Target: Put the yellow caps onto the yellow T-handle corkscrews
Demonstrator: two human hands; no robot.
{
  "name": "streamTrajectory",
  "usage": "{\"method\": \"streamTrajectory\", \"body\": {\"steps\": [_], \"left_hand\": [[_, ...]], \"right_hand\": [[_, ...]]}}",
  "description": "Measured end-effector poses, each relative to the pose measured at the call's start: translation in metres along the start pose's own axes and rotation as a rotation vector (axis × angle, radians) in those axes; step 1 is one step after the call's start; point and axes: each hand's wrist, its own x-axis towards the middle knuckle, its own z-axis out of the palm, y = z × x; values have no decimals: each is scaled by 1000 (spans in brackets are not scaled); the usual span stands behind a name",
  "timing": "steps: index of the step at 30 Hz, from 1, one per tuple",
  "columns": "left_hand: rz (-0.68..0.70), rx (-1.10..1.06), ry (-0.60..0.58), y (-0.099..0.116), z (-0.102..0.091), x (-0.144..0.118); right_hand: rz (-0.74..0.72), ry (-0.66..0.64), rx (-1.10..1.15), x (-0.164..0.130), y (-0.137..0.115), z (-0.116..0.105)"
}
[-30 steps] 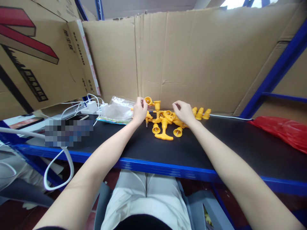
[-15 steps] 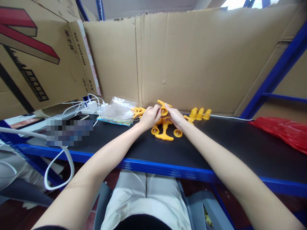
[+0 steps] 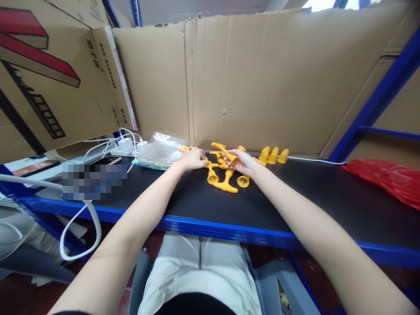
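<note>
My right hand [image 3: 244, 161] is closed around a yellow T-handled part [image 3: 232, 157], its hollow cup end facing me and its crossbar tilted up to the left. My left hand [image 3: 194, 159] reaches down among yellow parts beside the clear plastic bag [image 3: 166, 146]. Its fingers are pressed together, and whatever is between them is hidden. In front of the hands lie another yellow T-handled part [image 3: 225, 186], a yellow cup-ended part [image 3: 212, 176] and a second yellow cup-ended part [image 3: 243, 181]. Metal shows inside both cups.
Several yellow cone-shaped pieces [image 3: 273, 155] stand at the back right. A red plastic bag [image 3: 387, 179] lies on the right of the black shelf [image 3: 203, 205]. White chargers and cables [image 3: 126, 145] sit at the left, by a blurred object [image 3: 95, 179]. Cardboard [image 3: 278, 83] walls the back.
My left hand has left the T-handled part and moved left toward the bag. The part stays in my right hand, now turned and tilted, slightly lower and further right.
</note>
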Motion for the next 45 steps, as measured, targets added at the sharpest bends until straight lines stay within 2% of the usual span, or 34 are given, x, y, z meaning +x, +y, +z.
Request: {"method": "streamTrajectory", "body": {"steps": [2, 4, 8, 12, 18, 23, 25, 27, 29, 31, 33, 34, 37, 43, 45], "left_hand": [[7, 23, -126, -13, 2, 2], [-10, 25, -191, -24, 4, 3], [-29, 58, -256, -35, 11, 4], [-92, 244, -305, -40, 20, 3], [-110, 400, -210, -43, 36, 0], [-132, 342, -124, -42, 38, 1], [-128, 281, -11, -39, 32, 3], [-95, 207, 160, -32, 23, 4], [35, 136, 255, -21, 14, 3], [207, 115, 223, -8, 7, 0], [300, 151, 127, 4, 4, -4], [302, 181, 96, 8, 4, -5], [211, 260, 105, 15, 5, -6], [134, 339, 132, 17, 5, -4], [98, 341, 146, 22, 5, -5]], "right_hand": [[1, -9, 13, 0, 1, 0], [-5, -19, 35, 0, 2, 1], [-24, -36, 12, 0, 3, 3], [-51, -50, -48, -1, 5, 4], [-53, -73, 36, -1, 7, 5], [-65, -92, 63, -2, 5, 6], [-113, -88, 22, -4, 4, 7], [-171, -37, -87, -5, 3, 8], [-210, 38, -225, -7, 2, 10], [-233, 88, -322, -9, 1, 12], [-272, 81, -372, -11, -1, 15], [-294, 61, -401, -12, -1, 15], [-375, 6, -569, -16, -3, 17], [-685, 118, -1385, -20, -10, 12], [-750, 149, -1556, -20, -12, 11]]}}
